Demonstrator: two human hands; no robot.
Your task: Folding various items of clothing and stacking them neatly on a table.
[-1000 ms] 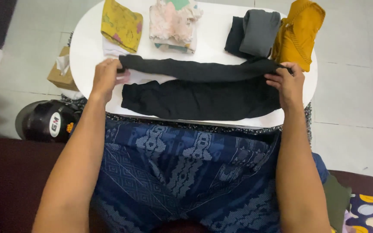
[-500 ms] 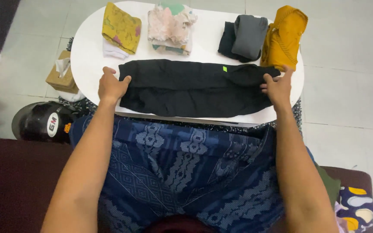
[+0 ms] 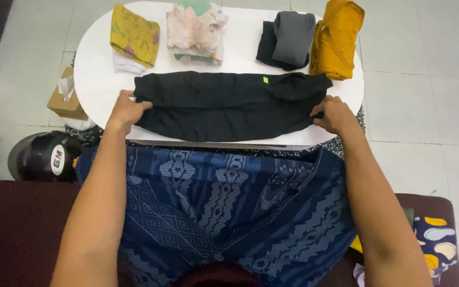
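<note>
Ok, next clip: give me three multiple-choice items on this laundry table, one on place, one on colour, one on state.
1. Where does the black garment lie?
A. along the near edge of the white table
B. on the floor
C. on the lap

2. What colour is the folded piece at the far right?
A. pink
B. mustard yellow
C. blue

3. How are the hands placed?
A. both lifted
B. one idle
C. each at one end of the garment

Key: 1 A, it spans the near rim. 2 B, plainly mustard. 3 C, left hand and right hand hold opposite ends.
</note>
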